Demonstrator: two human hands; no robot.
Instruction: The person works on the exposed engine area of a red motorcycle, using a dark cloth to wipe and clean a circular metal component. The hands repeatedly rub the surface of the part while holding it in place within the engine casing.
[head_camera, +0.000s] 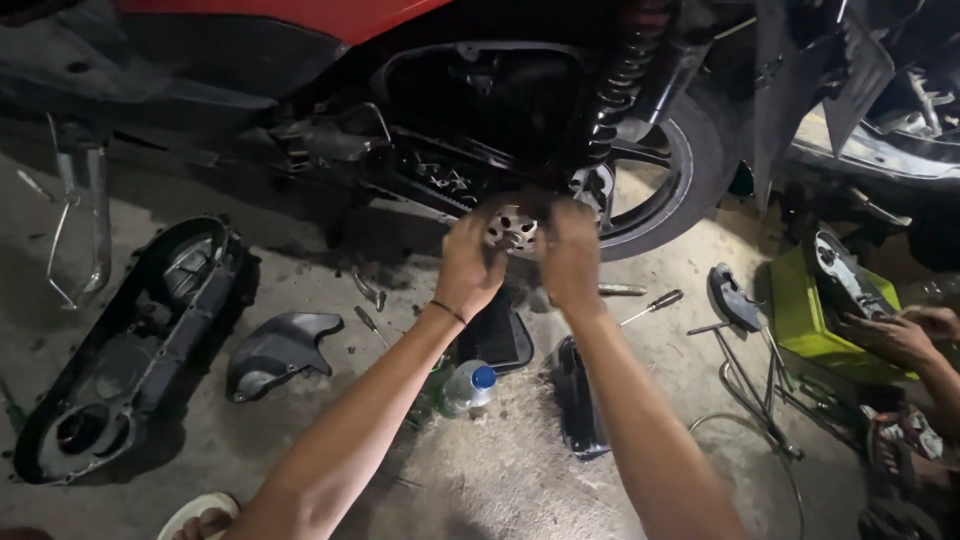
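Both of the person's arms reach forward to the side of a red scooter (300, 15), just ahead of its rear wheel (665, 180). The left hand (468, 262) and the right hand (570, 255) are wrapped around a round metal disc with holes (510, 228), one on each side, fingers curled onto its rim so that both are clamped on it. The disc sits at the open engine side, below the coil spring (615, 90) of the shock. A thin dark band circles the left wrist. On the concrete floor (480, 470) lie the removed black engine cover (120, 350) to the left, a smaller grey plastic cover (275, 350) near it, a clear bottle with a blue cap (470, 385) between the forearms, and a screwdriver (652, 305) to the right. At the far right another person's hand (895, 335) rests on a part over a yellow-green box (805, 320).
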